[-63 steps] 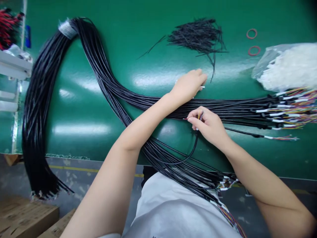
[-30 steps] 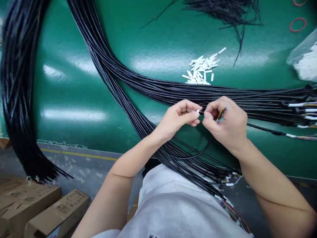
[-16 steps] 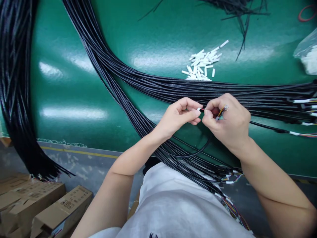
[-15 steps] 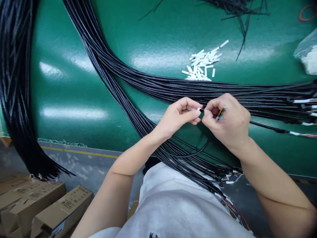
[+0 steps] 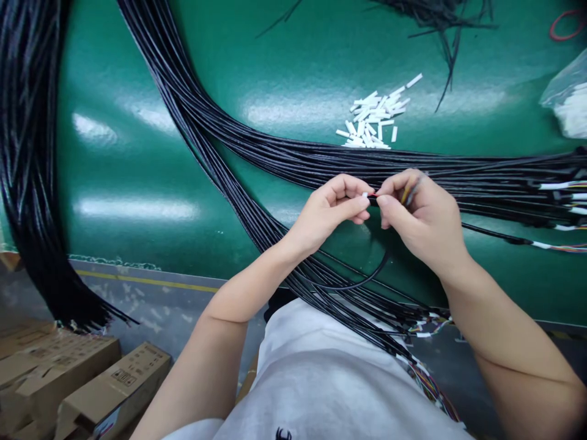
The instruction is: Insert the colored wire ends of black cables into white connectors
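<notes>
My left hand (image 5: pixel 332 208) pinches a small white sleeve (image 5: pixel 365 195) between thumb and fingertips. A short stretch of thin red and dark wire (image 5: pixel 373 194) spans the small gap to my right hand (image 5: pixel 424 223). The right thumb and forefinger are closed on those wires, and blurred coloured wire ends (image 5: pixel 408 194) stick up behind the thumb. Below the hands, a single black cable (image 5: pixel 373 276) curves up toward the right hand; its top is hidden. Both hands hover in front of a long bundle of black cables (image 5: pixel 284 156).
A pile of white sleeves (image 5: pixel 371 122) lies beyond the bundle on the green table (image 5: pixel 137 159). Black cable ties (image 5: pixel 447 36), a red ring (image 5: pixel 566 25) and a clear bag (image 5: pixel 566 101) are farther back. More cables (image 5: pixel 32 153) hang over the left edge above cardboard boxes (image 5: pixel 114 385).
Both hands have risen slightly. My right thumb has straightened along the wires, and the coloured wire ends behind it have shifted and blurred. The left hand still pinches the white sleeve.
</notes>
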### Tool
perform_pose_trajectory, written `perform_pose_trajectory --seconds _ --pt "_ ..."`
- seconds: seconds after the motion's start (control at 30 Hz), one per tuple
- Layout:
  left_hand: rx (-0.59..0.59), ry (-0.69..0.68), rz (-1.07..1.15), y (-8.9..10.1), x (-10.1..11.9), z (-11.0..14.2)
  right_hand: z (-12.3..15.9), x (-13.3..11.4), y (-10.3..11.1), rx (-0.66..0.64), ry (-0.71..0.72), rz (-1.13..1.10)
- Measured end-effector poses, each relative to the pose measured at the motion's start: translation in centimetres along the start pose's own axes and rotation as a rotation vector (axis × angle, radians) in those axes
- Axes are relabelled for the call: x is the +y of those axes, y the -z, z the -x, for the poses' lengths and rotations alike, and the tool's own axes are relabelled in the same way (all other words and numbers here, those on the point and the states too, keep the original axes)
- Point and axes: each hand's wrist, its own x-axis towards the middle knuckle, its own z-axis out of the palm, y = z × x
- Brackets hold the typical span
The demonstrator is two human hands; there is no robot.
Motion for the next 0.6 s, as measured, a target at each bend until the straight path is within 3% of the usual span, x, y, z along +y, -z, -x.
perform_pose_trajectory --seconds 0.13,0.43,0.6 --pt "0.044 -0.022 0.054 0.0 0.3 -0.2 -0.2 -0.3 0.6 -0.088 -0.192 -0.298" --pt "0.070 -0.027 0.047 0.0 0.5 0.0 0.0 0.4 0.6 -0.083 -0.163 -0.246" --pt "0.084 -0.023 -0.029 0.0 0.5 -0.1 -0.4 0.9 1.0 -0.065 -0.236 -0.491"
